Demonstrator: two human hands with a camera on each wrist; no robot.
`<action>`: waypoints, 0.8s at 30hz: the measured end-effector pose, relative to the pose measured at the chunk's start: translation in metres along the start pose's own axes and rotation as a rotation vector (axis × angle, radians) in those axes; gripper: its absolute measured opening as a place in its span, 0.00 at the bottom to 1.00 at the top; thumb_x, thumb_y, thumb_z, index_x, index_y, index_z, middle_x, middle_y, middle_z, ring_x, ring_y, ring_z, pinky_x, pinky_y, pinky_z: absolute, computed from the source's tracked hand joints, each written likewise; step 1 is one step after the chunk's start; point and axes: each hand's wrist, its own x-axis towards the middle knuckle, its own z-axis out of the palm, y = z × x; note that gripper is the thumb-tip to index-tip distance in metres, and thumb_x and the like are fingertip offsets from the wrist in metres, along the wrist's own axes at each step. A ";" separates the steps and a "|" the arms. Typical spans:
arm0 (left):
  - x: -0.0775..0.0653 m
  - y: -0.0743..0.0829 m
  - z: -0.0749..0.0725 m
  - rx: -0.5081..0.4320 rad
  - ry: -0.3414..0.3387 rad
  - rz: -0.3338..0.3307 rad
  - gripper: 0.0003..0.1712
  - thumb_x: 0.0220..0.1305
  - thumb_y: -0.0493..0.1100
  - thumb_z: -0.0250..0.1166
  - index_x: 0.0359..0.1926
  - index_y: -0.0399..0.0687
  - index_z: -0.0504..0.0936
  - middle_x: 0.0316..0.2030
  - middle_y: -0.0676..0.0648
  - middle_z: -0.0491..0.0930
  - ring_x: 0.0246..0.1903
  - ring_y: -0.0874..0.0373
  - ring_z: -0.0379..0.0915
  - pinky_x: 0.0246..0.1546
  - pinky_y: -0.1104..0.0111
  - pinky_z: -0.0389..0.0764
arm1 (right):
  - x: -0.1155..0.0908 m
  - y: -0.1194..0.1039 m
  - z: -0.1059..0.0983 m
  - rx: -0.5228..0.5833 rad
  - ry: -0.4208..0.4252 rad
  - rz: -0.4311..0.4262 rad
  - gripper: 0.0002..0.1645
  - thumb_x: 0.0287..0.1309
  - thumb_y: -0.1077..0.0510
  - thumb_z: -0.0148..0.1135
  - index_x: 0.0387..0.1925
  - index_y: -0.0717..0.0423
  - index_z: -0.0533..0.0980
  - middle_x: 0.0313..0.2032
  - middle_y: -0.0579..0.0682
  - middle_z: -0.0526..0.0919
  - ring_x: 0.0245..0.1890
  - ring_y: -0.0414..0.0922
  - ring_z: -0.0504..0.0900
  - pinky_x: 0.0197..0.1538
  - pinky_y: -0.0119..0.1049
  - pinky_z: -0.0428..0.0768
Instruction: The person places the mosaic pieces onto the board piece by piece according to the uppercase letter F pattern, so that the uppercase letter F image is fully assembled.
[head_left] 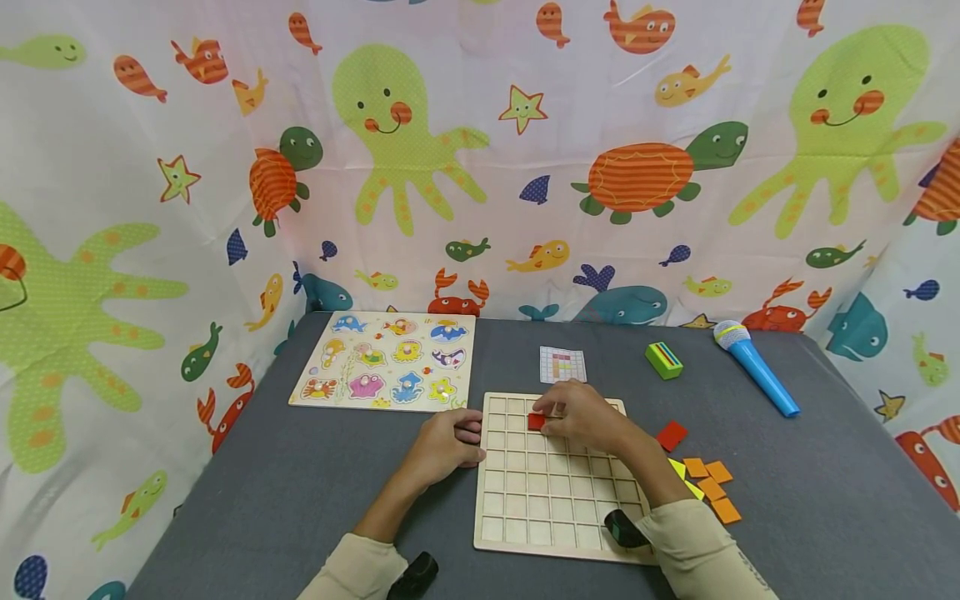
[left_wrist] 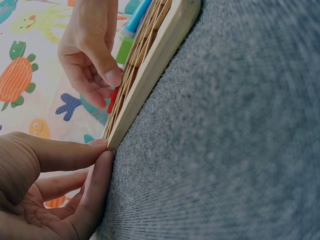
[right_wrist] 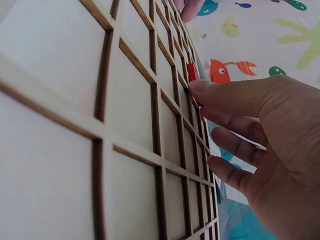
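A wooden grid board point(head_left: 525, 547) with square cells lies on the grey table. My left hand point(head_left: 444, 443) grips its left edge, thumb and index finger meeting at the rim in the left wrist view. My right hand point(head_left: 577, 412) is over the far part of the board, pinching a red square tile point(head_left: 536, 422) at a cell in one of the far rows. In the right wrist view the thumb covers part of the red tile point(right_wrist: 192, 72), and the other fingers are loosely bent. Another red tile point(head_left: 672, 435) lies right of the board.
Orange tiles point(head_left: 710, 488) and yellow tiles point(head_left: 694, 490) lie by the right forearm, which partly hides the board. Behind the board is a coloured pattern card point(head_left: 562, 365). A sea-animal puzzle point(head_left: 382, 360) lies back left; a green striped block point(head_left: 663, 360) and a blue toy microphone point(head_left: 761, 371) are back right.
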 end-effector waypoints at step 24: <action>0.000 0.001 0.000 0.006 -0.001 0.010 0.34 0.56 0.26 0.75 0.66 0.31 0.79 0.51 0.38 0.83 0.49 0.50 0.84 0.40 0.62 0.92 | -0.034 0.011 -0.024 0.114 0.046 0.047 0.19 0.64 0.56 0.74 0.55 0.56 0.86 0.46 0.47 0.87 0.46 0.46 0.81 0.44 0.40 0.82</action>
